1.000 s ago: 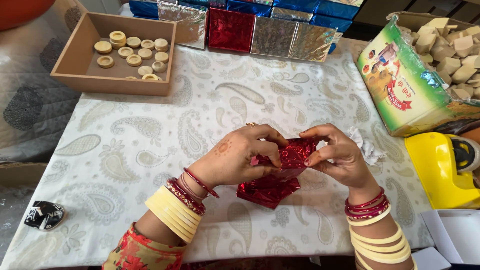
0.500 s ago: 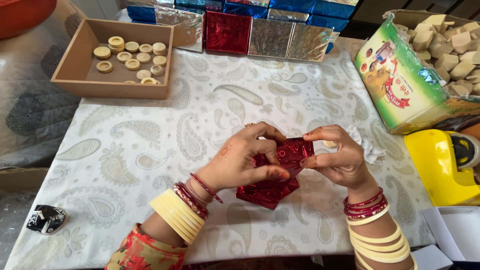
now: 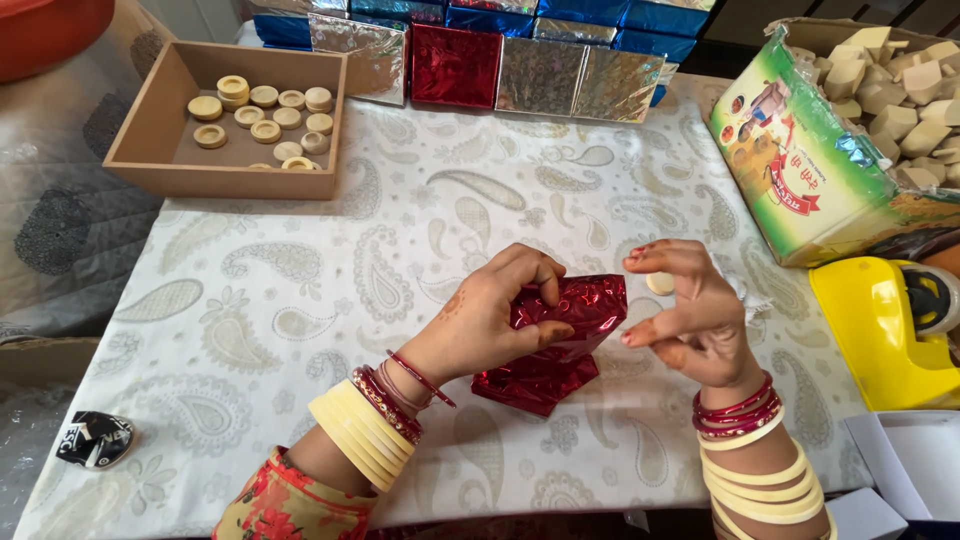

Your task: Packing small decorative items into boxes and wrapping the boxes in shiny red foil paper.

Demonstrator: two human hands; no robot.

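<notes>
Near the front edge of the table, the left hand (image 3: 490, 315) pinches the top of a shiny red foil wrapper (image 3: 560, 340), thumb below and fingers curled over its crumpled upper edge. The wrapper rests on the paisley tablecloth (image 3: 300, 300), its lower end lying flat and its top lifted between the two hands. The right hand (image 3: 690, 320) sits just beside the wrapper's right edge, thumb and fingers curved apart in an open claw, not gripping the foil; a small pale round piece (image 3: 660, 283) shows just behind its fingers, though I cannot tell whether they touch it. Both wrists carry stacks of cream and red bangles.

Farther out, a yellow tape dispenser (image 3: 880, 325) stands at the right edge of the table, with a green printed carton (image 3: 800, 170) of pale wooden blocks behind it. At the far left is a shallow cardboard tray (image 3: 150, 150) holding round wooden discs (image 3: 265, 120). Along the back edge runs a row of foil-wrapped boxes (image 3: 500, 70) in silver, red and blue. A small black object (image 3: 95, 440) lies at the near left corner.
</notes>
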